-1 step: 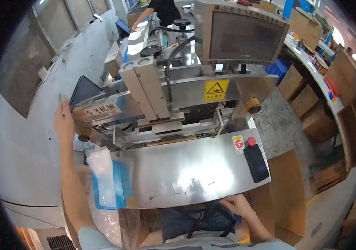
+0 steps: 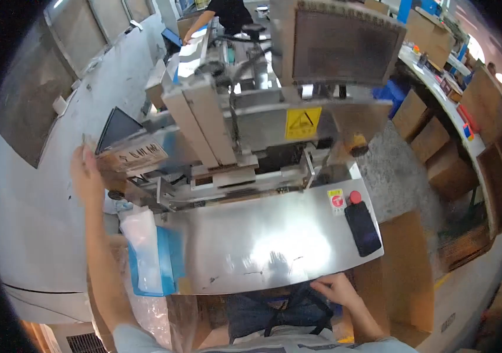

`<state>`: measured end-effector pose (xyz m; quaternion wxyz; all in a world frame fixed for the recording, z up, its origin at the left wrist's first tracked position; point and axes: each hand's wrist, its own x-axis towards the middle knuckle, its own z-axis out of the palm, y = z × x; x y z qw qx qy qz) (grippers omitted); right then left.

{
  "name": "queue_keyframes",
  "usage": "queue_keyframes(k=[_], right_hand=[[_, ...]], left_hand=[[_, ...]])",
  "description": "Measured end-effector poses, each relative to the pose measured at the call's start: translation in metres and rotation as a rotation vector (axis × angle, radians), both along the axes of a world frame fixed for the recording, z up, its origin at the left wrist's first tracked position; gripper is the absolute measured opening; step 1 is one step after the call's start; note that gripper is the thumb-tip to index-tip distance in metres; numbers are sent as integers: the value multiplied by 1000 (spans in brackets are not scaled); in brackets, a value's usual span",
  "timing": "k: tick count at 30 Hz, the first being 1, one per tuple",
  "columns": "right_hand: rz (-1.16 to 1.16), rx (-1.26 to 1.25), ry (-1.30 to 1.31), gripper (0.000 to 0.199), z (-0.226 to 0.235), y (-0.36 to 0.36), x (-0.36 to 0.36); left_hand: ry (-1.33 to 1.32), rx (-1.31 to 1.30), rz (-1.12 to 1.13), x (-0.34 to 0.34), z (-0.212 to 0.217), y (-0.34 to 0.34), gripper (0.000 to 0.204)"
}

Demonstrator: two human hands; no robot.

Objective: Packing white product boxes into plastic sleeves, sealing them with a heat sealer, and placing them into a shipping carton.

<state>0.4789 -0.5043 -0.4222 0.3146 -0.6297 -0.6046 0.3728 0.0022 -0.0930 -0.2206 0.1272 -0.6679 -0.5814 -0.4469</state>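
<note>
My left hand (image 2: 88, 173) is raised at the far left, beside the left end of the machine's metal crosspiece (image 2: 262, 125). Motion smears its fingers, so I cannot make out whether they grip the edge there. My right hand (image 2: 339, 289) rests low at the front edge of the steel table (image 2: 204, 259). Its fingers are curled together, fingertips by a black strap (image 2: 317, 301) on my lap; whether they pinch it is unclear. The machine's upright grey column (image 2: 201, 120) and the dark-screened monitor (image 2: 345, 47) stand beyond the table and look blurred.
A blue tray (image 2: 171, 256) with white plastic bags (image 2: 141, 232) sits at the table's left. A black phone (image 2: 362, 229) lies by a red button (image 2: 355, 197) at the right. Cardboard boxes (image 2: 407, 270) stand right. Another person (image 2: 230, 15) works at the back.
The machine's crosspiece, column and monitor have shifted slightly left and become blurred. My left hand has moved a little left with them. My right hand has stayed in place.
</note>
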Motion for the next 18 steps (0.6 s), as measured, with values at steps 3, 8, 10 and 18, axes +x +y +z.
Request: queue_keyframes(k=[3, 8, 10, 18], right_hand=[[-56, -30, 36, 19, -12, -12, 4], [-214, 105, -68, 24, 8, -40, -18], [-240, 146, -38, 24, 11, -60, -22], [-255, 156, -91, 25, 24, -113, -58]], left_hand=[[-88, -13, -66, 4, -34, -82, 55], [-4, -557, -14, -55, -142, -138, 82], [119, -530, 17, -45, -142, -135, 69], [-177, -369, -3, -129, -188, -85, 40]])
